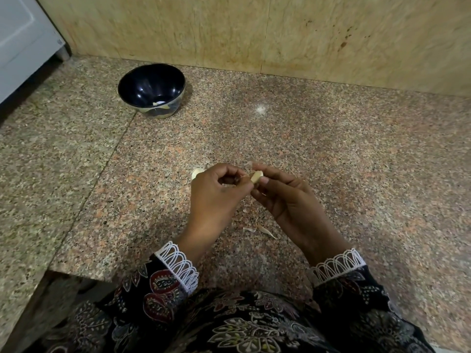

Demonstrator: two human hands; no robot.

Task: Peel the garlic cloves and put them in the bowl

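Now both hands (251,186) pinch clove (256,177) mid-counter (356,161); bowl (151,89) near wall.

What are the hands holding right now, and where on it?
A garlic clove, pinched at its lower end by the right hand. The left hand pinches a thin strip of skin beside it.

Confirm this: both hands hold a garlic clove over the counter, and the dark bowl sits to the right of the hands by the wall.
Wrong on the side. In the head view the dark bowl sits to the left of the hands, by the wall. The left hand and right hand do hold the garlic clove.
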